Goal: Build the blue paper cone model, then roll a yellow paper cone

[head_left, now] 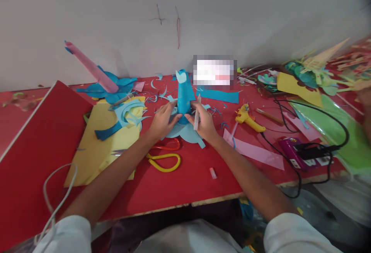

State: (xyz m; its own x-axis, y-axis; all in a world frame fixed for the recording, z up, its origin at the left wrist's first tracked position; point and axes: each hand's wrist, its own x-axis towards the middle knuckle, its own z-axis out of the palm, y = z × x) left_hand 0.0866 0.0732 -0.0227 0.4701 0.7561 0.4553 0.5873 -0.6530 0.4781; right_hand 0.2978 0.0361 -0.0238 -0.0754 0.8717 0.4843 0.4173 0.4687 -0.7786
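A blue paper tube [183, 96] stands upright in front of me, its top edge curling into a pale tip. Around its foot spreads a light blue cut-paper piece [185, 132] with rounded lobes. My left hand [164, 119] grips the tube's base from the left, thumb pressed at the front. From the right, my right hand [205, 119] closes on the same base, thumb also in front. A thin pale stick [197, 117] is tucked upright between the right fingers. The fingertips behind the tube are hidden.
Scissors with yellow and red handles [165, 162] lie nearby. Right are a yellow glue gun [249, 119], pink paper strip [257, 151] and purple can [294, 150] with cables. Left are yellow sheets [101, 141], a red board [43, 156] and a pink tube [94, 67] on blue petals.
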